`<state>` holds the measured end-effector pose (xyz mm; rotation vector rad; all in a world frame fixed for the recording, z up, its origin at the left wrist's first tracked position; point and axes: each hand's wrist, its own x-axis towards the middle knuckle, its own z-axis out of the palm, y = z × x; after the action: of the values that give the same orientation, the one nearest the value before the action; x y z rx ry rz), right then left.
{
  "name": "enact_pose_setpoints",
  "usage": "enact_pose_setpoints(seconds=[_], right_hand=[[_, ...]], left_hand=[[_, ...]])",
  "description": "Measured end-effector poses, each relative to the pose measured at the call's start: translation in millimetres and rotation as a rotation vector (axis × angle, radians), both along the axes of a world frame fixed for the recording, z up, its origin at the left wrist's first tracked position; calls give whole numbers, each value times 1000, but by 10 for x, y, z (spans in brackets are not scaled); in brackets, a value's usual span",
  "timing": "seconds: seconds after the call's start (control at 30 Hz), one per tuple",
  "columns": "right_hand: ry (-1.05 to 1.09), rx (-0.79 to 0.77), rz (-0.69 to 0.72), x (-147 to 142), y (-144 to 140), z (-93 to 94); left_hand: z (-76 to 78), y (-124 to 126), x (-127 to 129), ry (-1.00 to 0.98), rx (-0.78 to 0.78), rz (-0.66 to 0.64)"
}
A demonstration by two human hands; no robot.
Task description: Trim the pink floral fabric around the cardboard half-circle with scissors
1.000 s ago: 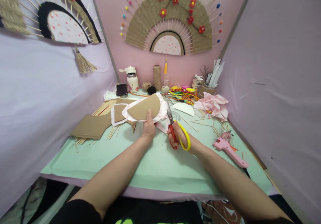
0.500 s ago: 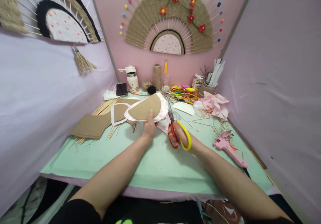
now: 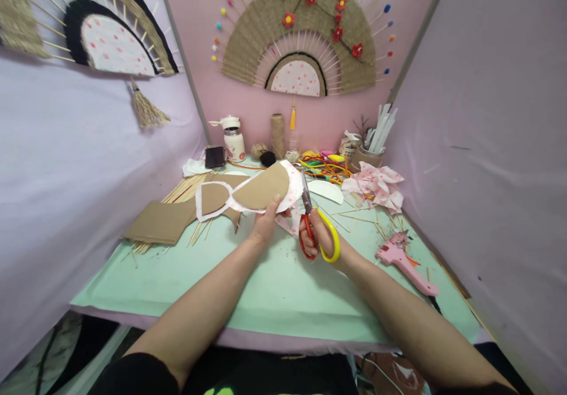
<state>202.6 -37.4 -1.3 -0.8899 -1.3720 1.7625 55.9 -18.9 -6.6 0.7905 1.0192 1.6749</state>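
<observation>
Above the mint-green tabletop [image 3: 274,289], seen from the head camera, the left hand [image 3: 266,222] pinches a brown cardboard half-disc [image 3: 262,189] backed by white, pink-dotted fabric [image 3: 293,183], thumb on top and fingers beneath. It holds the piece lifted and tilted off the surface, so that its curved edge stands free toward the blades. Just right of that piece, the right hand [image 3: 319,235] is closed through the loops of the red-and-yellow scissors [image 3: 315,231]. Their blades point up and away, the tips touching the fabric border beside the cardboard; whether the blades are parted I cannot tell.

Left of the half-disc, another cardboard shape edged in white [image 3: 211,199] hangs on, joined to it by a narrow neck. Farther left lie a flat cardboard sheet [image 3: 160,222] and a spread of bamboo skewers [image 3: 183,189]. Right of the scissors, a crumpled heap of the same dotted fabric [image 3: 376,185] and a pink glue gun [image 3: 405,265] rest within reach but well apart from the cutting. Behind the half-disc stand a twine spool [image 3: 277,135] and a white flask [image 3: 233,140], and on the pink wall above hangs a finished burlap fan [image 3: 301,35].
</observation>
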Motion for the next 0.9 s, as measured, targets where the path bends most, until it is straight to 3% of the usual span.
enact_pose_setpoints(seconds=[0.07,0.27,0.37,0.53,0.7,0.9], right_hand=[[27,-28,-30,-1,28,-25],[16,-144,-75,-4,76,-2],[-19,-238,-35,5,76,56],[-80,-361,80,26,57,116],[-84,-302,78,23,60,66],[17,-177,70,28,90,35]], left_hand=[[50,16,-31,-147,92,-122],[294,21,-268,-509,125,-425],[322,62,-451,-562,90,-462],[228,173,-736,-658,14,-536],[172,217,-818,-659,-22,-671],[190,204,-817,-614,78,-603]])
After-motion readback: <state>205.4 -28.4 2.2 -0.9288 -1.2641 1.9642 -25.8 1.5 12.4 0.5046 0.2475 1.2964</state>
